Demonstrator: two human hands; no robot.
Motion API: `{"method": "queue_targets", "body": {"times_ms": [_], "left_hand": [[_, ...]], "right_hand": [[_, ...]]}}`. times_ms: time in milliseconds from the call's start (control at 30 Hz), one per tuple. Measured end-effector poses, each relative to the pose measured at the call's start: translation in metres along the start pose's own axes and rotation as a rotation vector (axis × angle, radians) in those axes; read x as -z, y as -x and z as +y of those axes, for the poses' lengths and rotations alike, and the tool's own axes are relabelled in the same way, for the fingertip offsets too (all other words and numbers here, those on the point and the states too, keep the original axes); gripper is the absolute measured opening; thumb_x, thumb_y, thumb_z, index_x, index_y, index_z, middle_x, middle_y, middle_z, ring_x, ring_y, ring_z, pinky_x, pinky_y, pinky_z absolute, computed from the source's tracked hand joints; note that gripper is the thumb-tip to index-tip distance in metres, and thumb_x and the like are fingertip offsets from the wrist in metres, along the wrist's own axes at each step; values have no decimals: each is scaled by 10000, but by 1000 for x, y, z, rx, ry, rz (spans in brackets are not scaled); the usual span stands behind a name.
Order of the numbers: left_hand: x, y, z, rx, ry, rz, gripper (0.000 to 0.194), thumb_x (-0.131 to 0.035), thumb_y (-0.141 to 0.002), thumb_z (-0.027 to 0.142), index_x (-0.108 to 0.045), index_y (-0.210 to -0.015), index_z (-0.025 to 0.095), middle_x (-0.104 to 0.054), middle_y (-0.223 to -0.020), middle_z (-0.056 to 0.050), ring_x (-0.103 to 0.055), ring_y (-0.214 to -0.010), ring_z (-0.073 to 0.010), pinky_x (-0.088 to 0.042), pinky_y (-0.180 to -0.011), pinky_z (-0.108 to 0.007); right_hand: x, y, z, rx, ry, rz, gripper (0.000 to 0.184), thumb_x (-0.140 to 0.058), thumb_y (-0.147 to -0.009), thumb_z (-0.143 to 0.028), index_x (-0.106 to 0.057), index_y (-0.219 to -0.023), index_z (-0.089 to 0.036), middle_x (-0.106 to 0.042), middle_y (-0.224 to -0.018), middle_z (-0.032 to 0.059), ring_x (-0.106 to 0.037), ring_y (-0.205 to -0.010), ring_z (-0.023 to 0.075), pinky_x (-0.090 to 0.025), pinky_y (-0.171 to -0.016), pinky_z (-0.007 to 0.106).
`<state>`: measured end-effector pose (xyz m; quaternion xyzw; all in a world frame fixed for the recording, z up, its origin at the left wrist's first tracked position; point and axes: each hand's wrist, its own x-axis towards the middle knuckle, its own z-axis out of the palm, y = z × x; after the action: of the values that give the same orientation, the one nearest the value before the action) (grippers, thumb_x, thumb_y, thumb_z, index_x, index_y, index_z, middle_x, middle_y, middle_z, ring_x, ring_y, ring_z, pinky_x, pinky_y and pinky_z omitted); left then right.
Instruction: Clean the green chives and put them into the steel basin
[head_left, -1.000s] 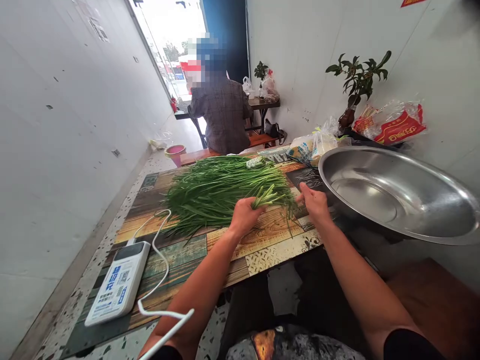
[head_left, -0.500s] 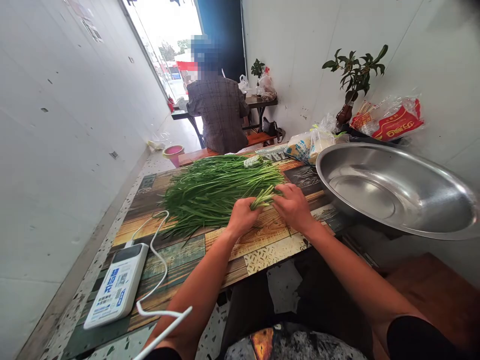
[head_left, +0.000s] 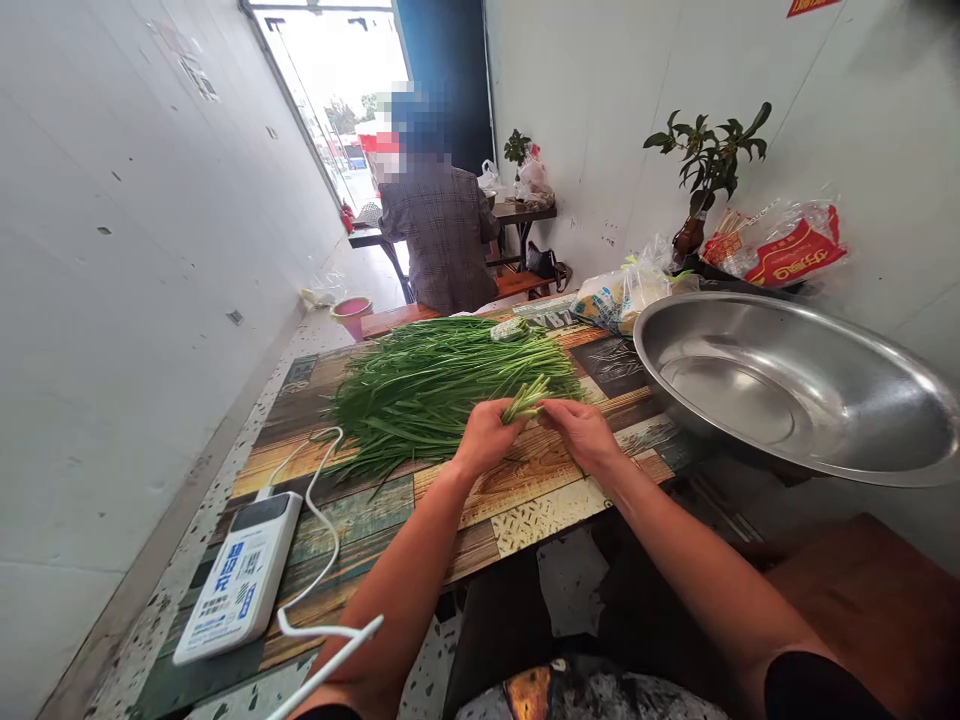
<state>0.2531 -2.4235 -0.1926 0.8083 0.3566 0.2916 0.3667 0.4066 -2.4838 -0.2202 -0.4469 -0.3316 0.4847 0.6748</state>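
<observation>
My left hand point(head_left: 489, 432) is closed around a small bunch of garlic chives point(head_left: 528, 397), whose pale stalk ends stick out between thumb and fingers toward the right. Fingers of my right hand point(head_left: 583, 432) are pinched together at those stalk ends; exactly how many stalks they grip is hidden. Just beyond both hands lies a large heap of garlic chives point(head_left: 427, 385), leaves to the left and stalks to the right. The heap rests on the wood-patterned table point(head_left: 454, 505).
A wide steel basin point(head_left: 750, 400) stands at the right, near my right forearm. Behind it are plastic bags point(head_left: 626, 295) and a potted plant point(head_left: 705, 160). A white power bank point(head_left: 240, 575) with a cable lies at the left. Ahead, a person point(head_left: 442, 235) sits facing away.
My right hand has turned and dropped slightly, its fingers now pinched at the stalk ends. My left hand keeps its hold on the bunch. The whole view has shifted a little.
</observation>
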Motion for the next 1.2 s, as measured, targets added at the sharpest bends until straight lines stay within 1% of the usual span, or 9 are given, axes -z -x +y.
{"method": "queue_targets", "body": {"times_ms": [133,367,500,633,767,833,1000,1133,1200], "left_hand": [[-1,-1,-2,9,-31,-2,337,-551,-803,410,-574,-595,145,-471,-556,39,-398,-559,-87,-298,-557,-217],[-2,-1,2,22,-52,5,207,-577,-765,303,-653,-659,143,-580,-606,20,-489,-591,-106,-360,-593,-227],[-2,0,4,30,-69,9,169,-582,-762,268,-684,-704,146,-628,-647,7,-537,-629,-121,-399,-631,-233],[-3,0,5,27,-120,21,119,-611,-735,218,-710,-764,158,-663,-692,8,-557,-663,-123,-407,-680,-233],[-4,2,8,-1,-175,5,124,-598,-759,208,-712,-773,163,-679,-718,1,-557,-666,-120,-382,-661,-224],[-5,3,8,-22,-220,-5,127,-589,-774,210,-707,-758,166,-676,-711,-2,-552,-655,-119,-365,-638,-222],[-10,4,3,-97,-322,7,147,-565,-800,206,-706,-836,182,-707,-825,-35,-596,-749,-155,-389,-681,-241],[-11,4,1,-115,-390,3,188,-558,-787,174,-707,-898,202,-716,-906,-52,-618,-843,-188,-426,-748,-264],[-10,5,1,-114,-413,-11,212,-557,-772,150,-707,-909,208,-716,-914,-52,-620,-856,-192,-435,-763,-270]], "right_hand": [[7,-6,-9,0,-101,98,281,-794,-568,-438,-745,-705,-198,-721,-751,32,-618,-700,139,-478,-688,283],[29,-11,-25,83,307,275,356,-723,-608,-526,-701,-656,-174,-650,-596,15,-480,-482,94,-379,-494,253],[43,-13,-25,146,611,335,462,-637,-683,-596,-568,-512,-172,-519,-471,-20,-379,-434,83,-284,-451,251],[54,-14,-25,303,1061,239,452,-597,-785,-493,-511,-474,-176,-433,-480,-31,-387,-477,93,-292,-503,255],[55,-11,-29,576,1330,31,232,-510,-867,-304,-700,-941,-192,-622,-853,55,-560,-751,166,-400,-666,279],[53,-8,-33,646,1389,45,249,-485,-881,-260,-697,-990,-189,-635,-870,74,-566,-798,186,-405,-702,294],[43,0,-47,618,1472,166,444,-516,-882,-391,-526,-479,-205,-525,-560,43,-488,-610,177,-371,-648,319],[40,3,-54,667,1404,157,103,-635,-750,-287,-610,-782,-192,-607,-856,74,-546,-806,219,-421,-730,333],[40,2,-54,688,1334,-1,250,-585,-728,-162,-619,-974,-180,-621,-999,84,-556,-920,223,-437,-805,335]]}}
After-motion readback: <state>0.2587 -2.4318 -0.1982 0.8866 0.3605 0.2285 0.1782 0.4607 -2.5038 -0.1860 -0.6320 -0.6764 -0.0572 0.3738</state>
